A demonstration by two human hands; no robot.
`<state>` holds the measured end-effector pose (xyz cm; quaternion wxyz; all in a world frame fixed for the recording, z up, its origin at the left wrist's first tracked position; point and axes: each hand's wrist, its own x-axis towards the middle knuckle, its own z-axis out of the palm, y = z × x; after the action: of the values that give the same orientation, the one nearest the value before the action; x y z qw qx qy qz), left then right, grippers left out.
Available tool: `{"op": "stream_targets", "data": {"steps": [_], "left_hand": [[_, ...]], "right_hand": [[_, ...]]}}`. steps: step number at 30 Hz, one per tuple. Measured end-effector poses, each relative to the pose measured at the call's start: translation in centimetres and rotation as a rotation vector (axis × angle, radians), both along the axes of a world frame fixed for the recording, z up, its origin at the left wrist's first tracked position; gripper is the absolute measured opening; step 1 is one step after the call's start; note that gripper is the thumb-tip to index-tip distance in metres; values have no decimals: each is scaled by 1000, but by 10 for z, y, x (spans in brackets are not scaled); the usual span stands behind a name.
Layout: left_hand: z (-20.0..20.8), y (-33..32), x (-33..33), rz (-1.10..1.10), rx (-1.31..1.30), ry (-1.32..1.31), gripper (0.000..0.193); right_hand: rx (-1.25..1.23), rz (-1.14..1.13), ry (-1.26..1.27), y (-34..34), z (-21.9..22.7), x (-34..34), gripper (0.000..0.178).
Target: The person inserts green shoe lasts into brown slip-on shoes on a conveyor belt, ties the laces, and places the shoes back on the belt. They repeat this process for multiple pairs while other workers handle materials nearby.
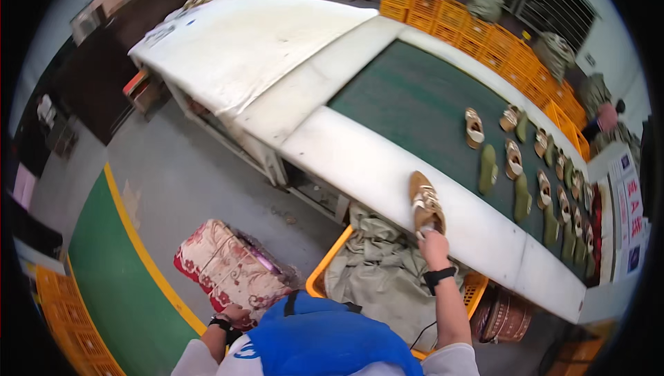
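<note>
A brown lace-up shoe [426, 203] with pale laces is at the white edge of the conveyor table, toe pointing away from me. My right hand [434, 248] grips it by the heel end, fingers partly hidden at the shoe's opening. Down at the left, my left hand [236, 315] is beside a stack covered in red and cream floral cloth [225, 258]. Its fingertips are turned out of sight, and whether it touches the cloth is unclear. On the green belt [415, 96], similar shoes [512, 159] stand in rows with olive-green shoe-shaped pieces [488, 168] between them.
Below the table edge, a yellow crate [319, 265] holds grey-green cloth [377, 265]. A brown patterned stool or basket [508, 317] stands right of it. Orange crates [477, 30] line the belt's far side. A white printed board [626, 203] closes the right end.
</note>
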<state>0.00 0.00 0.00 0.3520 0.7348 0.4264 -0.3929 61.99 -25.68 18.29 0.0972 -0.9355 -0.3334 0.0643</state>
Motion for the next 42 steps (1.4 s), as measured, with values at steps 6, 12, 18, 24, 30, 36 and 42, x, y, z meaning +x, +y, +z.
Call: {"op": "stream_targets", "data": {"steps": [6,12,18,24,30,36,42], "left_hand": [[144,29,91,209,119,-48,60],[164,83,145,80,289,-114,59],[67,101,140,-263,-23,112,64],[35,203,202,-180,-217,-4,61],[56,281,359,-268,-276,-188,57],[132,279,435,-352,-269,-412,54],[188,239,421,-450,-278,-508,50]], "right_hand": [[54,79,-252,-3,-13,-5,10],[38,59,-113,4,-6,0,6],[-48,-16,-38,11,0,-3,12],[-46,-167,-66,35,13,-19,13],[4,-363,123,80,23,-27,15],[17,-362,76,112,14,-38,18],[56,-427,-51,114,-4,-44,14]]}}
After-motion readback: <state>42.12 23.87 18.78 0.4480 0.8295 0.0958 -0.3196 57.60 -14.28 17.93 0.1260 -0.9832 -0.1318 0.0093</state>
